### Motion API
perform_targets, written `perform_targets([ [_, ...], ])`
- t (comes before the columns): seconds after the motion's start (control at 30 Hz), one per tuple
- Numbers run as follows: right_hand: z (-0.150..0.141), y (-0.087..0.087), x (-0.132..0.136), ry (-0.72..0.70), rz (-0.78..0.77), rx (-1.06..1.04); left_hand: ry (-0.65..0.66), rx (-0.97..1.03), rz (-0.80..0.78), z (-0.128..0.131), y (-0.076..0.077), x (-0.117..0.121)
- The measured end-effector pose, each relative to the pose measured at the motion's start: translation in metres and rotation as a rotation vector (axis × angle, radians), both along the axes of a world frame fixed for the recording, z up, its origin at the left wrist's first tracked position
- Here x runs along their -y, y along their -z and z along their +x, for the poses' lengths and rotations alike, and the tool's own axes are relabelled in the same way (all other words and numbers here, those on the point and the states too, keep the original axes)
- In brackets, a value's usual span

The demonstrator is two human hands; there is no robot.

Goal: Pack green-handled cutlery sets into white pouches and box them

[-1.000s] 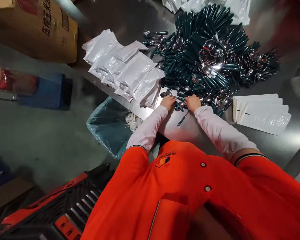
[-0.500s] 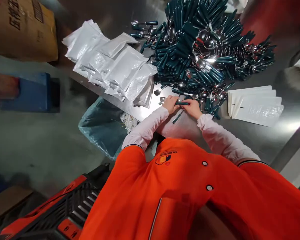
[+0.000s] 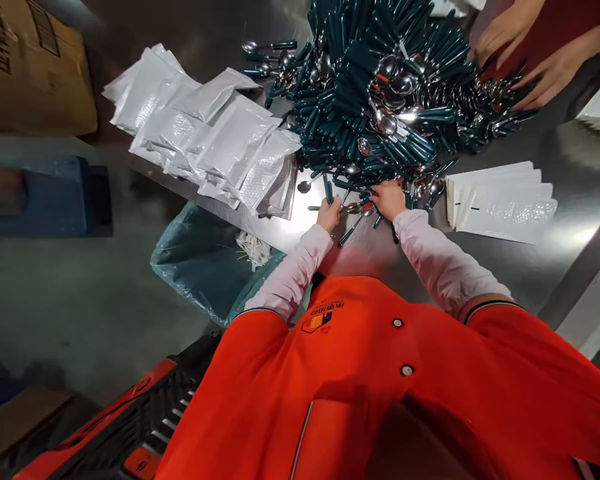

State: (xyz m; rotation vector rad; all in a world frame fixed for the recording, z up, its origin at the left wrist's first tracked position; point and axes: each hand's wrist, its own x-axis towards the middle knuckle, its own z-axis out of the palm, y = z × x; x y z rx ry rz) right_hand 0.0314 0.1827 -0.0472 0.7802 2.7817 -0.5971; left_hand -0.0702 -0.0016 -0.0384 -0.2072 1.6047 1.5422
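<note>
A large heap of metal spoons with dark green handles (image 3: 337,117) lies on the steel table. My left hand (image 3: 329,215) is closed around a green-handled spoon (image 3: 328,189), its handle sticking up past the fingers. Against the near edge of the heap, my right hand (image 3: 390,200) has its fingers bent in among the spoons; what they pinch is hidden. Between my hands lie a few loose spoons, one of them with a reddish glint in its bowl (image 3: 367,210). Another single spoon (image 3: 305,187) rests beyond my left hand.
White padded mailers (image 3: 235,137) are piled at the left. Flat white mailers (image 3: 510,203) lie to the right. A co-worker's hands (image 3: 550,77) touch the heap's far right side. Below the table's left edge hangs a teal bag (image 3: 190,260); a cardboard box (image 3: 40,73) stands farther left.
My hands were together over a level green-handled spoon; now they are apart, the right one at the heap. A co-worker's hands have come in at the far right. The view has shifted slightly.
</note>
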Motion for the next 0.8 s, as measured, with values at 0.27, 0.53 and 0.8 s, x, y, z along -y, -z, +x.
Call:
perform_targets([
  [0.27, 0.007, -0.006, 0.016, 0.067, -0.012, -0.005, -0.242, 0.385, 0.036, 0.019, -0.011, -0.012],
  [0.53, 0.038, -0.033, 0.079, 0.372, -0.578, -0.111, -0.109, 0.373, 0.059, 0.023, -0.014, -0.005],
  [0.8, 0.037, -0.032, 0.080, 0.112, -0.377, 0.014, -0.054, 0.439, 0.144, 0.030, -0.015, 0.036],
])
